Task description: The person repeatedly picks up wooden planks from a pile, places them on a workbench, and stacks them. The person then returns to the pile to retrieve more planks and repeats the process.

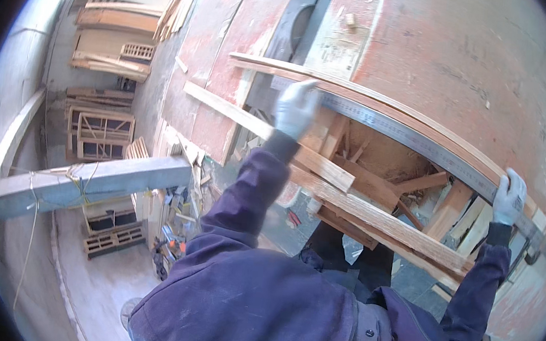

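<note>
Gloved in white, my left hand (297, 107) is smeared by motion beside the left part of a long steel ruler (395, 131); its fingers do not show clearly. At the ruler's right part my right hand (510, 198), also gloved, is closed over the metal and the edge of the wood beside it. Long pale wooden strips (385, 102) lie along the ruler's far side. Under my left forearm passes another wooden strip (226, 108). Nearer my body, a rough wooden beam (387, 217) crosses in front of an opening holding wood offcuts (423, 182).
A worn reddish bench top (454, 63) spreads beyond the strips, with a dark saw blade (300, 28) in its slot. A metal clamp (537, 245) sits at the right. To the left are a grey beam (94, 183), stacked wooden frames (102, 134) and scattered tools (170, 249).
</note>
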The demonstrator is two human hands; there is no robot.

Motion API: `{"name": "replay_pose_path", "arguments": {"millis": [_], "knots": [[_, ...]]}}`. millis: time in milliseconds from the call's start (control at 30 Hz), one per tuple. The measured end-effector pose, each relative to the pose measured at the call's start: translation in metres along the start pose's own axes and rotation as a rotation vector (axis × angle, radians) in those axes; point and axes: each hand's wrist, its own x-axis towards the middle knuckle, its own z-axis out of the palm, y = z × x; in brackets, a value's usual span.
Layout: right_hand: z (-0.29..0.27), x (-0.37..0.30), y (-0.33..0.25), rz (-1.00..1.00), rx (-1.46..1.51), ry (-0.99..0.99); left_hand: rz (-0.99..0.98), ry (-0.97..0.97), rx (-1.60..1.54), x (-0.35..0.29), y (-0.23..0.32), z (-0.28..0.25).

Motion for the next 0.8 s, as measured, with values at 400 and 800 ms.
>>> {"name": "replay_pose_path", "arguments": {"millis": [400, 800], "knots": [[0.024, -0.005, 0.018, -0.028, -0.232, 0.039, -0.799, 0.425, -0.513, 0.117, -0.342, -0.161], [0.012, -0.005, -0.009, -0.158, -0.265, 0.038, -0.120, 0.128, 0.807, 0.122, -0.386, -0.148]]}}
